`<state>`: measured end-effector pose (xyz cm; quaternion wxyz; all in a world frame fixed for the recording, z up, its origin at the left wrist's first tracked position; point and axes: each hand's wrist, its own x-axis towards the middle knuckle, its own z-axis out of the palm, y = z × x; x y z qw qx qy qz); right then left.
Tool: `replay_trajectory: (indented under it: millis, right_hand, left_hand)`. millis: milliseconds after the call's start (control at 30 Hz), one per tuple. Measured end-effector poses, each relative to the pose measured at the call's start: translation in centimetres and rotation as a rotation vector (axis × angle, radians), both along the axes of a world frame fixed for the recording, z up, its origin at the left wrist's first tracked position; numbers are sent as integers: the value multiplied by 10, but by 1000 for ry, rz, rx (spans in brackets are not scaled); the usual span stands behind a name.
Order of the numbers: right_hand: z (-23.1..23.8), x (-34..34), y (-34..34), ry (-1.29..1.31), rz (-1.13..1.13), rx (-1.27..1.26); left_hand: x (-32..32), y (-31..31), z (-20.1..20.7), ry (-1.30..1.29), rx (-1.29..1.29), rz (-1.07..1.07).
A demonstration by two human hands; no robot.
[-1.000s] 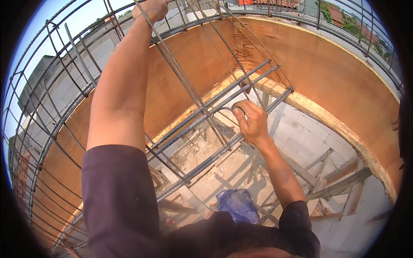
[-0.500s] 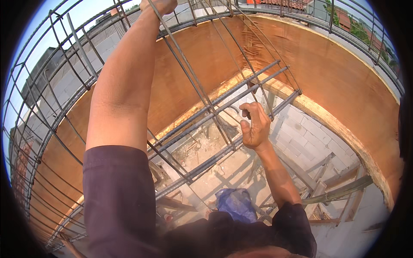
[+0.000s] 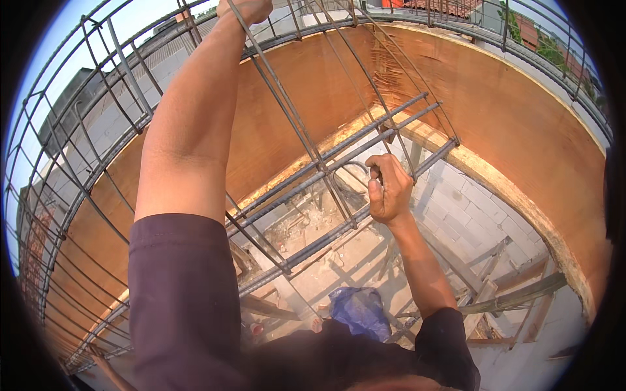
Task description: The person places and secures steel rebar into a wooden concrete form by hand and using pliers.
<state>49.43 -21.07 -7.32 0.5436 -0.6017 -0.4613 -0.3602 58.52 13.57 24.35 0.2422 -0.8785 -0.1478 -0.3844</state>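
My left hand [image 3: 251, 9] reaches far up to the top edge, where the picture cuts it off. A thin steel stirrup rod [image 3: 270, 78] passes by its wrist, and its fingers are hidden. Lower and to the right, my right hand [image 3: 391, 189] is closed, fingers curled toward the thumb; whatever is in them is too small to make out. It is just beside the lower ribbed rebar [image 3: 319, 242] of a tied cage. Two more long rebars [image 3: 345, 155] run above that one, crossed by thin stirrups.
Orange-brown plywood formwork [image 3: 300, 98] edged with timber curves around the cage. More rebar caging [image 3: 72, 176] stands at the left. Far below are a dusty floor, a blue plastic sheet [image 3: 358, 311], a pale block wall [image 3: 466, 202] and timber props [image 3: 515, 293].
My right hand's fingers have curled in more toward the thumb, with the hand in nearly the same place. My left hand stays up at the top edge. The view has shifted slightly.
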Motion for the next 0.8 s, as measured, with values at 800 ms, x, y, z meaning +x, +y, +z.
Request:
replay_trajectory:
  millis: [800]
  right_hand:
    - [56,-2,2,244,-106,-83]
  left_hand:
    - [-20,-44,4,121,-120,161]
